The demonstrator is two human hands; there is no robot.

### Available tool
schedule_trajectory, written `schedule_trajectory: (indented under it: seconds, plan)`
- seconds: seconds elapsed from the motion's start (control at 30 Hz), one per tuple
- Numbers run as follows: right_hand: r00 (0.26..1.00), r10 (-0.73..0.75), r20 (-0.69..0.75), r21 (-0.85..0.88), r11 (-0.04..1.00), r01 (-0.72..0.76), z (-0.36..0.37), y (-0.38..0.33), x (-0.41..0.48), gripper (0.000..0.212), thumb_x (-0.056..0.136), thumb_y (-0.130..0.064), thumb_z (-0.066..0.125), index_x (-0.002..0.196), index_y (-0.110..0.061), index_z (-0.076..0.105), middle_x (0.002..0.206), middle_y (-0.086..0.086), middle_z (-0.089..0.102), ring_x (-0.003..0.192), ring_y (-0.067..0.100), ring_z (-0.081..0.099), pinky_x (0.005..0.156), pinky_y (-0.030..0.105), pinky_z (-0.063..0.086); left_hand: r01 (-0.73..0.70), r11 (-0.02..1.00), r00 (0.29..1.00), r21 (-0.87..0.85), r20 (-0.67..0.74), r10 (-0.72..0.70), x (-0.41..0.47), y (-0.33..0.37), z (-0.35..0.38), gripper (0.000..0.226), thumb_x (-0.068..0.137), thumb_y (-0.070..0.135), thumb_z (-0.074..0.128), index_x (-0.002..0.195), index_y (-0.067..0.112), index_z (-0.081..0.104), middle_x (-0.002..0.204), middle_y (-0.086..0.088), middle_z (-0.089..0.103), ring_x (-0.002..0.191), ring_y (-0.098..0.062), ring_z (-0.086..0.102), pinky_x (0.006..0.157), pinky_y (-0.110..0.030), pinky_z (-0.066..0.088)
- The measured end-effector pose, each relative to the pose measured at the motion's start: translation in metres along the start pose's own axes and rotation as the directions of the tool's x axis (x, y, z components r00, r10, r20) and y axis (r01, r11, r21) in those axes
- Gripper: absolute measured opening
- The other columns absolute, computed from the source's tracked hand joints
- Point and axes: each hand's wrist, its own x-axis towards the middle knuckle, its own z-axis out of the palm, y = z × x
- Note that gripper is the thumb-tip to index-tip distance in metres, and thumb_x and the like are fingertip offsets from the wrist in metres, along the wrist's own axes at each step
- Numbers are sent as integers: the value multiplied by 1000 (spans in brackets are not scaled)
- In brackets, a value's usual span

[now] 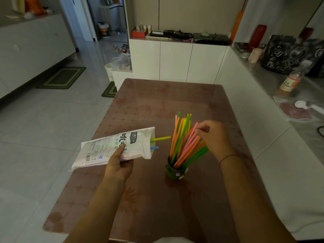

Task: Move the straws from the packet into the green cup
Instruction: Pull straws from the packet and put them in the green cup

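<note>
My left hand (pixel 117 163) grips a white printed straw packet (pixel 112 147), held above the table with its open mouth facing right. A yellow-green straw (pixel 160 139) and a blue straw (pixel 154 147) poke out of that mouth. To the right stands a small green cup (pixel 175 172) holding several coloured straws (pixel 182 142) that fan upward. My right hand (pixel 213 135) is at the top of that bunch, with its fingertips pinched on the upper ends of the pink straws (pixel 192 135).
The brown patterned table (pixel 149 106) ends at white cabinets behind. A counter on the right carries a bottle (pixel 292 80) and a black bag (pixel 287 55). Tiled floor with green mats (pixel 61 78) lies to the left.
</note>
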Motion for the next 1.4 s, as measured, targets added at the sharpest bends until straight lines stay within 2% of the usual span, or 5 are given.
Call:
schedule_trajectory:
  seconds: [0.3,0.53,0.7,0.83,1.4]
  plan:
    - [921,-119,-371,178,964,197,-16,-54,-26,12,83,-20,64,94,-18,67,88,-8,56,72,7,55,66,10,42,-77,996,994,34,74,74,-4,7,13,49,83,-1,64,127,17,54,109,-5,72,91,-19,72,67,-35,61]
    - [980,169,109,677,709,-197,50,-76,-54,30,97,-26,42,123,-20,57,130,-6,55,119,4,49,92,5,36,-225,964,957,139,219,191,-15,12,29,47,83,-2,63,125,18,55,115,-6,70,98,-19,71,74,-35,60]
    - [765,408,498,808,102,-580,75,-70,-55,28,93,-24,48,119,-16,56,122,4,56,112,20,54,84,31,47,-428,846,884,318,343,319,-31,16,37,47,83,-1,65,125,20,56,119,-6,69,106,-21,67,88,-39,56]
    - [649,354,674,717,-103,-689,80,-63,-58,20,95,-22,47,103,-10,61,108,8,63,94,24,60,81,42,51,-495,784,852,374,386,354,-41,13,44,48,80,0,67,122,21,58,114,-3,71,103,-19,68,83,-34,58]
    - [734,333,592,634,370,-679,77,-62,-65,16,94,-24,51,87,-14,62,70,4,58,54,12,50,45,22,41,-411,858,896,307,307,319,-32,15,36,45,84,2,65,123,22,57,118,-6,69,107,-23,67,88,-42,56]
